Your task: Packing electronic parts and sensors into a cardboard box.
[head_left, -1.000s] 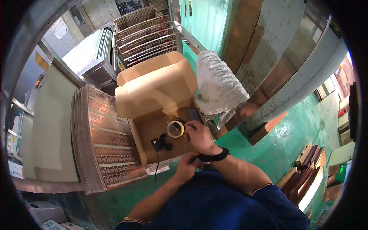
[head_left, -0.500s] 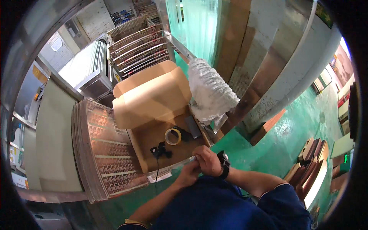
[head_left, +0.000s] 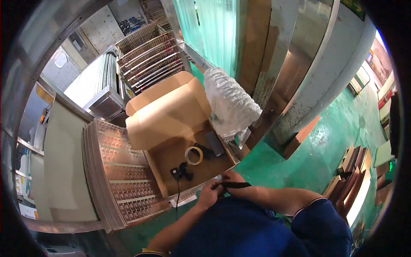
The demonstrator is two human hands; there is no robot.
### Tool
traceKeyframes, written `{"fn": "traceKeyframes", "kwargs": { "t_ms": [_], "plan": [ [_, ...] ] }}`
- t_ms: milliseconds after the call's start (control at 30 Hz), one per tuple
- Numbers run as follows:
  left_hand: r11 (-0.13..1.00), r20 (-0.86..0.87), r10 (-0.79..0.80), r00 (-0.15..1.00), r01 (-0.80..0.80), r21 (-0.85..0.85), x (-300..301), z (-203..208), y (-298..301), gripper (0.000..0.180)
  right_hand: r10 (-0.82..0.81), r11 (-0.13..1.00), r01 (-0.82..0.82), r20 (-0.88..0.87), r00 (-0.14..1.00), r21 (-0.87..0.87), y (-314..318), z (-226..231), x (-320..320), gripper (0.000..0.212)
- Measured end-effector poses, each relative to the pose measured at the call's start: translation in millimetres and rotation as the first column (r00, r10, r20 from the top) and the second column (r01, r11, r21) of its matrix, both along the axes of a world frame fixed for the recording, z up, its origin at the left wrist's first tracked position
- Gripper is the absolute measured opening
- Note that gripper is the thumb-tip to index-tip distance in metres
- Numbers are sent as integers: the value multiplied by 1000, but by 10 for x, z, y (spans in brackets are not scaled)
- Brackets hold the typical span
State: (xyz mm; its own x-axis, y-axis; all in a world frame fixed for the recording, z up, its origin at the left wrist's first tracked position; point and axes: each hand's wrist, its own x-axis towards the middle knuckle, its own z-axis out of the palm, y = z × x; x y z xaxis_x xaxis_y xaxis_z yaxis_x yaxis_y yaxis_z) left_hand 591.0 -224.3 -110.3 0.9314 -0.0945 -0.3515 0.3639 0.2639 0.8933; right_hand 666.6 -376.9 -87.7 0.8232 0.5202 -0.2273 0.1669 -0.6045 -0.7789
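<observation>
My left hand (head_left: 208, 195) is closed at my right wrist, its fingertips on a black strap (head_left: 236, 185). The strap lies across the wrist, below my right hand (head_left: 231, 176). That hand is turned with its fingers largely hidden, close to the near edge of an open cardboard box (head_left: 169, 182). Inside the box are a roll of yellowish tape (head_left: 188, 156), a small black device with a cable (head_left: 182, 172) and a dark grey flat block (head_left: 215, 144). The cable hangs over the box's near edge.
A stack of copper-coloured patterned panels (head_left: 128, 171) stands left of the box. Crumpled bubble wrap (head_left: 231, 103) sits at its right, beside a metal post (head_left: 295, 64). Racks (head_left: 150, 55) stand behind. Several boards (head_left: 349, 184) lean low on the right above green floor.
Both hands have moved slightly down toward my body. The right hand has turned, and the left fingers have shifted onto the black strap at its wrist. The view has tilted a little.
</observation>
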Motion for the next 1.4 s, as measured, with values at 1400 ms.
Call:
{"fn": "traceKeyframes", "kwargs": {
  "t_ms": [1400],
  "plan": [
    [984, 114, 6, 993, -26, 174, 106, 587, -37, 16, 37, 475, 730, -840, 541, 491, -390, 974, -301, 38]
  ]
}}
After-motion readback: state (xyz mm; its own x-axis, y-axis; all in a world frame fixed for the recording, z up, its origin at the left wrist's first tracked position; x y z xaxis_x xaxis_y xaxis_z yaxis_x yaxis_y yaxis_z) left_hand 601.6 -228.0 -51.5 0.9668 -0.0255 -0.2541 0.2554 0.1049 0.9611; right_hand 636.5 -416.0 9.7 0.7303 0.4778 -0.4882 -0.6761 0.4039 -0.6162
